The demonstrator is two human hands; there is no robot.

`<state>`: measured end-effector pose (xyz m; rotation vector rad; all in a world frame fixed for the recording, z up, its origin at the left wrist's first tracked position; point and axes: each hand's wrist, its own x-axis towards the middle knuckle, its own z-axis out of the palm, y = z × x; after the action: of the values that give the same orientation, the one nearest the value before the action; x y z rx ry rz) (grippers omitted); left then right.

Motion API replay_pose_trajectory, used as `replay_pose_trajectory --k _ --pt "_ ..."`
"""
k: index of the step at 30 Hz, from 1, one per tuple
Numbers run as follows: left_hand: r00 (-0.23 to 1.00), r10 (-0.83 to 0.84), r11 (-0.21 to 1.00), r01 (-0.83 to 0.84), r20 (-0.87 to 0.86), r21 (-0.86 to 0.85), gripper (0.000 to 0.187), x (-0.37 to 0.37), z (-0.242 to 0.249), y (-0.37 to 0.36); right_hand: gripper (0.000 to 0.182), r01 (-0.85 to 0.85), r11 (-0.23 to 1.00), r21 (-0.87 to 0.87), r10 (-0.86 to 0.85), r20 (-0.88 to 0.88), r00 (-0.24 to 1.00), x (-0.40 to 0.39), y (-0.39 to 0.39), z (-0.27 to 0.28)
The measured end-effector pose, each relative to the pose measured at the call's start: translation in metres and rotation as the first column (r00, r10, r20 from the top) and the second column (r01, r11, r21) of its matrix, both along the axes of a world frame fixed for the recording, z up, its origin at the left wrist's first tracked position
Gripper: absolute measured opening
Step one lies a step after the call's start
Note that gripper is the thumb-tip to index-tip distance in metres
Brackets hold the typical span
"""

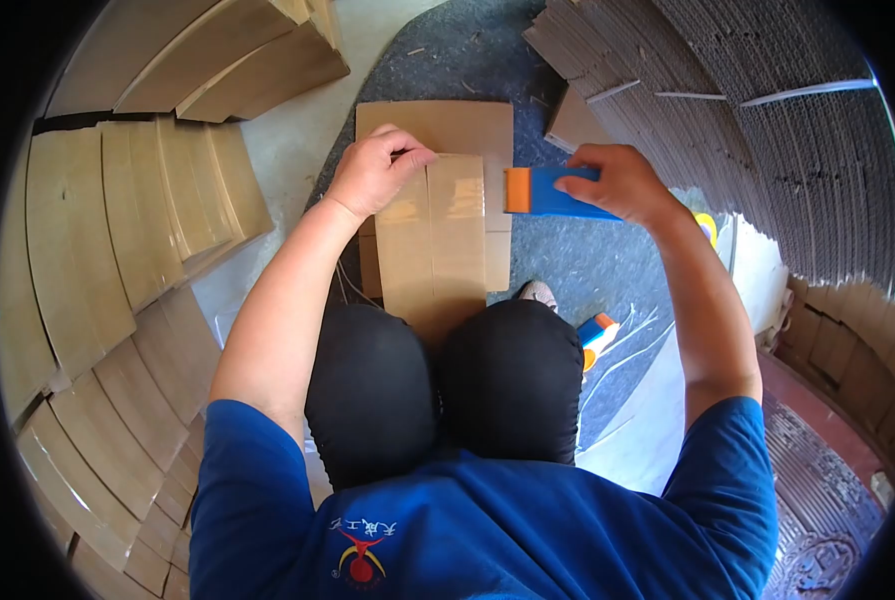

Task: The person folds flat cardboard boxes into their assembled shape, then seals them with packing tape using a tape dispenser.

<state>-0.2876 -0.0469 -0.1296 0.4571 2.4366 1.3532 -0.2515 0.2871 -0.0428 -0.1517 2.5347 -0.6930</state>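
Observation:
A closed cardboard box (457, 240) stands upright between my knees, with a seam down its top face and a shiny strip of clear tape near its far end. My left hand (382, 168) is at the box's far left corner, thumb and fingers pinched together; anything between them is too small to make out. To the right of the box, my right hand (607, 182) grips a blue tape dispenser (557, 192) with an orange front end, held apart from the box. A larger flat cardboard piece (482, 125) lies beneath and beyond the box.
Stacked cardboard boxes (67, 220) line the left side. Bundled corrugated sheets (707, 100) with white straps stand at the upper right. A second blue and orange dispenser (595, 335) and white strips (627, 350) lie on the floor right of my knee.

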Motion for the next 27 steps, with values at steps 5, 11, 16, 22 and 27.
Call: replay_pose_trajectory --k 5,11,16,22,27 --pt "1.000 0.018 0.999 -0.019 0.014 0.032 0.024 0.001 0.000 0.000 0.032 -0.058 0.943 0.329 0.117 -0.161 0.980 0.010 -0.072 0.016" --pt "0.791 0.362 0.741 -0.565 0.494 0.363 0.054 0.026 -0.028 0.003 0.024 -0.011 0.929 0.370 0.154 -0.360 0.920 0.050 -0.117 -0.057" --pt "0.344 0.354 0.610 -0.790 0.870 0.064 0.075 0.030 -0.026 -0.001 0.026 -0.066 0.901 0.429 0.181 -0.232 0.956 0.050 -0.122 -0.080" --pt "0.605 0.738 0.670 -0.708 0.300 -0.221 0.058 0.029 -0.035 -0.044 0.025 0.343 0.892 0.295 -0.253 -0.305 0.918 0.059 -0.074 -0.045" --pt "0.806 0.371 0.883 -0.459 0.461 0.093 0.039 0.044 0.100 -0.030 0.031 0.427 0.789 -0.443 -0.569 -0.265 0.778 0.088 -0.016 0.024"
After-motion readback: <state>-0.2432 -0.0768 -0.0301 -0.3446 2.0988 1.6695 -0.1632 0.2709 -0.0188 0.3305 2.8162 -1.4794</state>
